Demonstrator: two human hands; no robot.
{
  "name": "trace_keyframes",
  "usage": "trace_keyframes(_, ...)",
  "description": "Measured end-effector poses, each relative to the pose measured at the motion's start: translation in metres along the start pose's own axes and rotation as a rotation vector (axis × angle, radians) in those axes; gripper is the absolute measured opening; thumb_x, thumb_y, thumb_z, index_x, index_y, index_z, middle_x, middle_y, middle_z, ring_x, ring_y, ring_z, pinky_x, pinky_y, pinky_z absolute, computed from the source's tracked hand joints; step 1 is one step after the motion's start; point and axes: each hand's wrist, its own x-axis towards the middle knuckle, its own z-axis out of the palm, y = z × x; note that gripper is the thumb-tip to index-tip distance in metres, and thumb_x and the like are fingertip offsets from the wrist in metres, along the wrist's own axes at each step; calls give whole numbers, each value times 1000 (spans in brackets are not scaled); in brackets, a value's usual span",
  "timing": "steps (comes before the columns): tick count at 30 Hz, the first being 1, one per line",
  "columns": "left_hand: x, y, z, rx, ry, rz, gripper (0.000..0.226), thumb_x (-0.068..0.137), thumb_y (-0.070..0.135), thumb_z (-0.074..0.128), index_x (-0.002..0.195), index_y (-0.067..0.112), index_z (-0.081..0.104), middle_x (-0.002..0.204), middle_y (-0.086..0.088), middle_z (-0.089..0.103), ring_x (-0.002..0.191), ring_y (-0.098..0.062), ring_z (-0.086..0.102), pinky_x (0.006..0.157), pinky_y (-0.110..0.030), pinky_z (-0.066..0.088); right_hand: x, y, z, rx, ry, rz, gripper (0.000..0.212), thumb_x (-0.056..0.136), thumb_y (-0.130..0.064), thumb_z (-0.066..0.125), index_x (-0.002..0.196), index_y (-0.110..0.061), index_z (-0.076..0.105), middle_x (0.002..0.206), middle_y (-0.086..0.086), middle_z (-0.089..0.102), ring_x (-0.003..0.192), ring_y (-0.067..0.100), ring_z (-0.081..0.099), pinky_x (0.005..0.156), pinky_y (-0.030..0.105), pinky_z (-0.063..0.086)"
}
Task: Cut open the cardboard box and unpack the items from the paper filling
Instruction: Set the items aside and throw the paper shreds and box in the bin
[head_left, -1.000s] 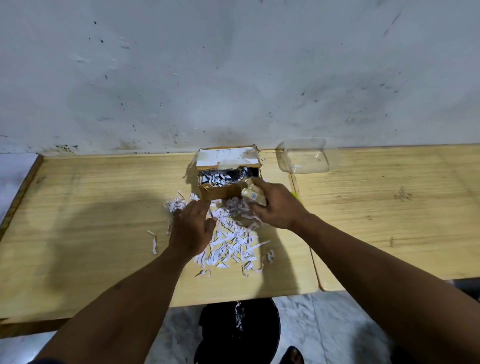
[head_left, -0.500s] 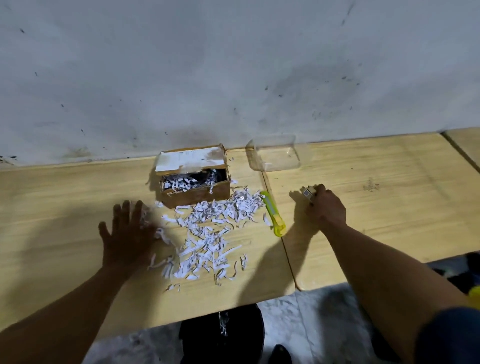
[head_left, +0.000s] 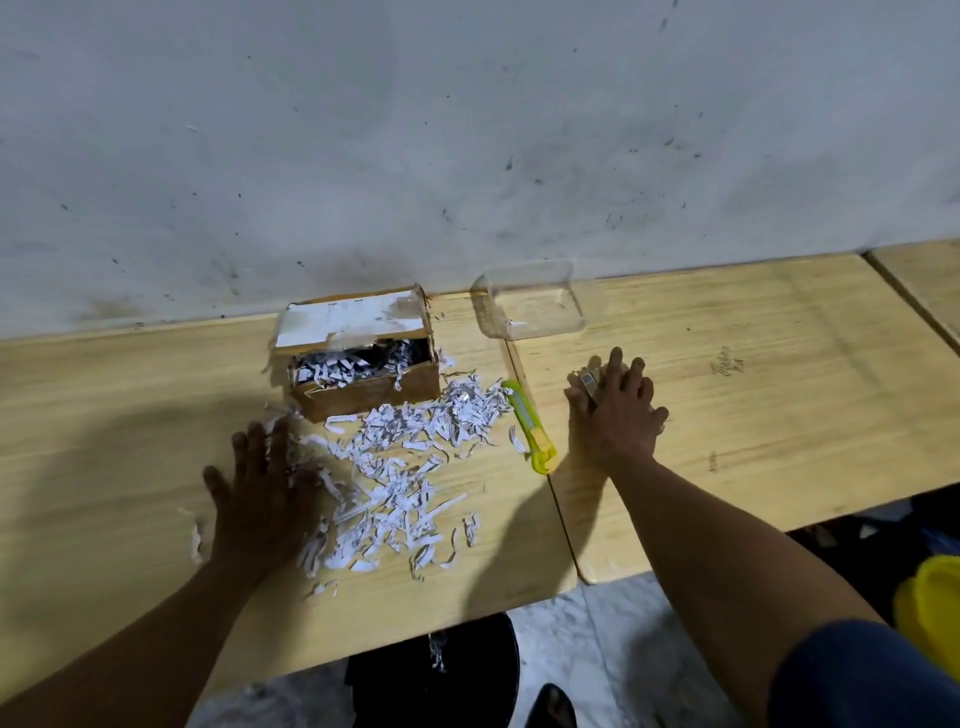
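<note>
Cardboard box (head_left: 363, 364) open, shreds inside; left hand (head_left: 260, 493) splayed; right hand (head_left: 615, 415) grips small item (head_left: 588, 382).

Shredded paper (head_left: 400, 467) and yellow cutter (head_left: 531, 426) are blocking your path fronting the box (head_left: 363, 358); bare tabletop (head_left: 779, 364) is lying rightward

Pretty grubby white wall (head_left: 467, 130) behind two light wood worktops (head_left: 753, 415) pushed together, pale marble-looking floor (head_left: 613, 649) underneath, dim light with soft shadows.
</note>
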Motion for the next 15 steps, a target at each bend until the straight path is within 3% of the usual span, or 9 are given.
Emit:
trace_keyframes(5, -3, 2, -4, -38, 6, -6, 87, 85, 62, 16, 156, 13, 6, 162, -18, 14, 150, -36, 9, 110, -67, 7, 2, -9, -12, -58, 2, -69, 78, 95, -58, 38, 156, -21, 9, 164, 11, 14, 150, 32, 14, 110, 65, 21)
trace_keyframes(7, -2, 1, -6, -58, 0, -13, 88, 84, 64, 14, 156, 16, 1, 163, -16, 11, 151, -33, 5, 112, -66, 5, 0, -19, -22, -30, 81, -273, 64, 95, -48, 40, 151, -18, 29, 156, 11, 33, 143, 32, 32, 107, 58, 30)
trace_keyframes(10, -1, -2, -6, -36, -36, -13, 92, 82, 73, 8, 156, 19, -1, 164, -11, 4, 151, -29, -1, 113, -65, 2, -14, -40, -30, 115, 31, -552, 47, 86, -37, 48, 127, -15, 55, 122, 10, 59, 110, 34, 56, 85, 44, 49)
trace_keyframes(12, -1, 2, -7, -37, -44, -28, 94, 80, 74, 6, 156, 20, 1, 164, -11, 4, 151, -29, -2, 113, -64, 3, -24, -49, -29, 175, -101, -552, 41, 84, -29, 58, 122, -14, 56, 113, 11, 61, 102, 34, 58, 76, 39, 50)
trace_keyframes(15, -1, 11, -10, -68, -36, -67, 92, 78, 72, 6, 156, 24, 1, 164, -12, 6, 152, -29, -1, 114, -62, 3, -33, -55, -25, 144, -232, -440, 49, 80, -24, 62, 127, -16, 49, 114, 12, 59, 106, 34, 57, 77, 39, 50)
